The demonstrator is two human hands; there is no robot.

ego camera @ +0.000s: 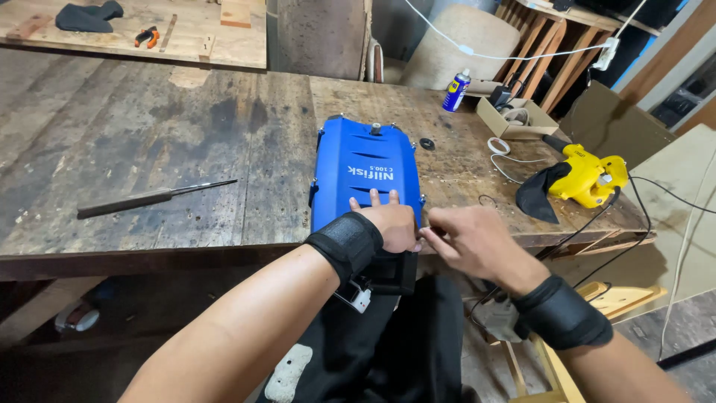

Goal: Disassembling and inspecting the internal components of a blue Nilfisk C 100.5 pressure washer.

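A blue plastic machine housing (364, 168) lies flat on the worn wooden workbench (186, 142), its near end at the bench's front edge. My left hand (388, 221) rests palm down on the near end of the housing, fingers spread. My right hand (468, 237) is at the housing's near right corner, fingers pinched together on something small that I cannot make out. Both wrists wear black bands.
A long metal file (153, 198) lies to the left. A yellow power tool (585, 177) with black cloth sits at right, behind it a cardboard box (514, 119) and a spray can (456, 91). A small black washer (426, 143) lies beside the housing. Orange pliers (147, 35) rest far back.
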